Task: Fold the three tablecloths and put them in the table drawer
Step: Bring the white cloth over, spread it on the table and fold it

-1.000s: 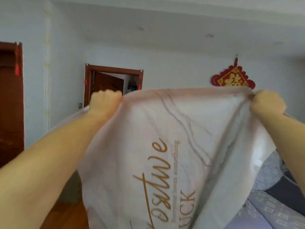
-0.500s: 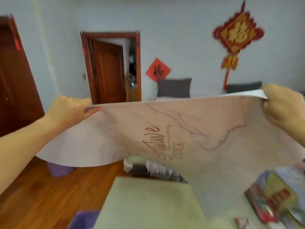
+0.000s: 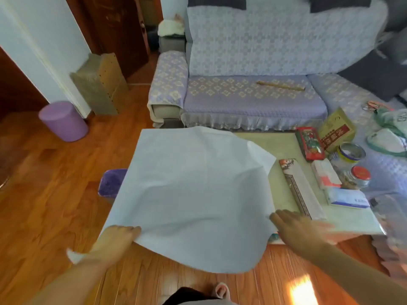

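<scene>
The sofa (image 3: 253, 62) stands beyond the far edge of the table (image 3: 284, 142); the cloth (image 3: 193, 190) lies white side up over the table's left half, covering its far-left corner and spilling past the left edge and the near edge, where a rounded lobe hangs free above the floor; a flat patterned packet (image 3: 299, 186) lies just beside the cloth's right edge, and boxes (image 3: 337, 130), a red pack (image 3: 309, 143) and jars (image 3: 350, 153) crowd the table's right side; the left hand (image 3: 116, 241) grips the cloth's near-left corner, fingers curled over its edge; the right hand (image 3: 301, 230) lies flat with straight fingers at the cloth's near-right edge, holding nothing, though blur hides the fingertips; no drawer is in view; the risk, I judge, is that so much cloth overhangs that it slides off toward the floor once the left hand lets go, or that a fold swept rightward catches the packet and nudges the jars
</scene>
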Demonstrator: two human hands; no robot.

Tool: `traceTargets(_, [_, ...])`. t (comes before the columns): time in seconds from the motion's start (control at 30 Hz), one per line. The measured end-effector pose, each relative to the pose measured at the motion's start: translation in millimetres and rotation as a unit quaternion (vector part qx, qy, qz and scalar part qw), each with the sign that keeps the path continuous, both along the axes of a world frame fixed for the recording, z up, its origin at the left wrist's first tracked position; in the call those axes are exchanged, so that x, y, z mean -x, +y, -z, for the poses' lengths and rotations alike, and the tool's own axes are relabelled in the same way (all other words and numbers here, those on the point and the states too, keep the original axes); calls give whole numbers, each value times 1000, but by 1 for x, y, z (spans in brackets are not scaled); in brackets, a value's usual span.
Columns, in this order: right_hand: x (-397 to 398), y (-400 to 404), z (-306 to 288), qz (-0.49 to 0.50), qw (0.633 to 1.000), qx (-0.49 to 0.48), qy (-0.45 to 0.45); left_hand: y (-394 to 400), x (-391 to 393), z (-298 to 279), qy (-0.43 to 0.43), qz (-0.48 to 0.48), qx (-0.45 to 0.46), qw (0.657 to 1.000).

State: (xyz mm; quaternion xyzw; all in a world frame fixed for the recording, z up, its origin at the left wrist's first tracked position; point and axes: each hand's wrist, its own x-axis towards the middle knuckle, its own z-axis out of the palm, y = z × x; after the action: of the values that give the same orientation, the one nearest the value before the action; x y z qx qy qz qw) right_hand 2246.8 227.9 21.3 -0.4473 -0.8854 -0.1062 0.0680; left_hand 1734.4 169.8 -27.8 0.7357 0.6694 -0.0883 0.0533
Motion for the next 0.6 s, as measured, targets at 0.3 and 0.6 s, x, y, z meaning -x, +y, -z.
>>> traceTargets(0.3, [11,-102,76,364,899,233,-70,-59,-63,52,-279,-424,-10,861])
traceTargets(0.6, [55,-98,70,628,310,352,621,-92,-65,108,-499,-677,5,541])
